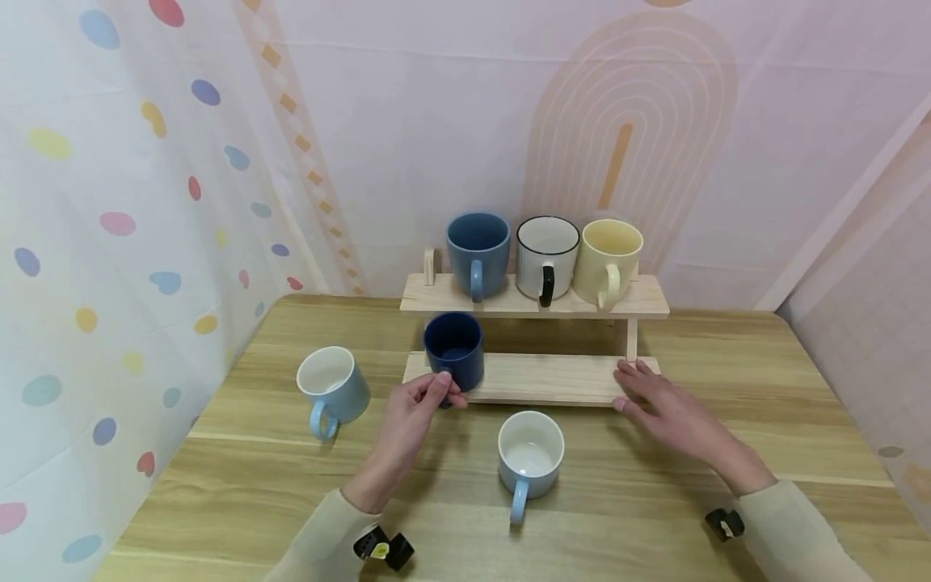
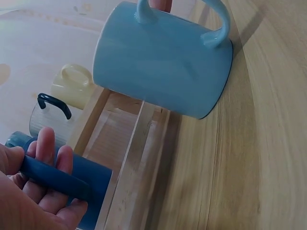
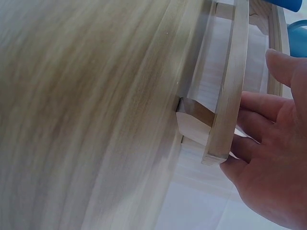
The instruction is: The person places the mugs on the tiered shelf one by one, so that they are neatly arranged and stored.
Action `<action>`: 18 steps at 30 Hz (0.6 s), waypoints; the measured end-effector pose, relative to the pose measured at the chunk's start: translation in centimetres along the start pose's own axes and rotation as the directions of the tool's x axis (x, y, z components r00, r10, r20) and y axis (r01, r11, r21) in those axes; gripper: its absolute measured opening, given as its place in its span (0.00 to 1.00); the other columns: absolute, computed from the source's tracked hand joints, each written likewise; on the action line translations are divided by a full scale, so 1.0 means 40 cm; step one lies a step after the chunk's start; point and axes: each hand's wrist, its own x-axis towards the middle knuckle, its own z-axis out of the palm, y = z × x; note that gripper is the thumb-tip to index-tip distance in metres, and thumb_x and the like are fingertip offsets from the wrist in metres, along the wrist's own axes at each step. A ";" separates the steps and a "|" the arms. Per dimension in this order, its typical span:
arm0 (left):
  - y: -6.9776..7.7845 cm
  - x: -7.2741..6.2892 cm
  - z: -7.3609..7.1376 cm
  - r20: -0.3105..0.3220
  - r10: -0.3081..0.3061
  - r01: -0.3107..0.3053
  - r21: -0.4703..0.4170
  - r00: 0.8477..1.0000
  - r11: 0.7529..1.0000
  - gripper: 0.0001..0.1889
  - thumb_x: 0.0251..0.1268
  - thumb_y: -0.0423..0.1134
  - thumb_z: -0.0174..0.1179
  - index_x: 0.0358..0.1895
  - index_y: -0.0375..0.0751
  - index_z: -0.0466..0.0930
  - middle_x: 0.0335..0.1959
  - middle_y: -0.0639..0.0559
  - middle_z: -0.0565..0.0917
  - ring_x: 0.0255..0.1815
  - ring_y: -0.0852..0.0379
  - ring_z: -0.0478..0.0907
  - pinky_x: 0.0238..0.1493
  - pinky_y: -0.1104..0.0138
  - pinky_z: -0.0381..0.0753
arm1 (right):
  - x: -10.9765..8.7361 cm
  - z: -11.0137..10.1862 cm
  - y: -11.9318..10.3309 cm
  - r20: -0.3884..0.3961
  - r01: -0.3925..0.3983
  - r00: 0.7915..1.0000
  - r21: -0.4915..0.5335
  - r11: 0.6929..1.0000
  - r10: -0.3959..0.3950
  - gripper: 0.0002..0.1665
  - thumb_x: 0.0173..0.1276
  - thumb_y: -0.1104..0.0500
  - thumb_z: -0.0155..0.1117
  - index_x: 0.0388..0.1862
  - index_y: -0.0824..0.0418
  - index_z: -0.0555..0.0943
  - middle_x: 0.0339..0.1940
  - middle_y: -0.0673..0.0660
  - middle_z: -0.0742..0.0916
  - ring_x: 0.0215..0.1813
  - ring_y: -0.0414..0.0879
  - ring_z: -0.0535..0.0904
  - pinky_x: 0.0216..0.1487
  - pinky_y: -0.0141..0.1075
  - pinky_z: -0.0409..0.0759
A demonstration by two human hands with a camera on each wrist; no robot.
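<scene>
A navy mug (image 1: 465,356) stands at the left end of the rack's lower shelf (image 1: 553,378). My left hand (image 1: 407,412) pinches its handle (image 2: 55,178) between thumb and fingers. At the right end of that same shelf my right hand (image 1: 669,412) rests with fingers extended over the board, holding nothing. Seen from the right wrist, its fingers lie along the edge of the wooden board (image 3: 232,91). A light blue mug (image 1: 529,477), white inside, sits on the table between my hands. Another light blue mug (image 1: 345,396) is left of my left hand.
On the upper shelf (image 1: 429,299) a medium blue mug (image 1: 480,250), a white mug with black rim (image 1: 534,271) and a pale yellow mug (image 1: 607,259) stand side by side, handles forward. A patterned curtain (image 1: 407,121) hangs behind the wooden table (image 1: 240,485).
</scene>
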 end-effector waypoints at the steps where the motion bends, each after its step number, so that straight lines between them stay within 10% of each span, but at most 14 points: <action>1: 0.000 0.000 0.002 0.000 -0.002 0.002 0.002 1.000 1.000 0.19 0.82 0.43 0.56 0.39 0.27 0.84 0.29 0.40 0.89 0.49 0.56 0.82 0.60 0.67 0.75 | 0.000 0.000 0.000 0.000 0.000 1.000 0.001 1.000 0.000 0.33 0.82 0.49 0.58 0.73 0.71 0.72 0.78 0.69 0.70 0.79 0.72 0.58 0.73 0.68 0.59; 18: -0.008 0.012 0.013 0.004 -0.013 0.013 0.011 1.000 1.000 0.19 0.82 0.44 0.55 0.41 0.29 0.85 0.33 0.44 0.90 0.52 0.55 0.83 0.66 0.60 0.75 | -0.001 0.002 0.002 -0.009 0.009 1.000 -0.002 1.000 -0.009 0.33 0.81 0.49 0.58 0.73 0.72 0.73 0.77 0.70 0.70 0.79 0.72 0.59 0.73 0.68 0.59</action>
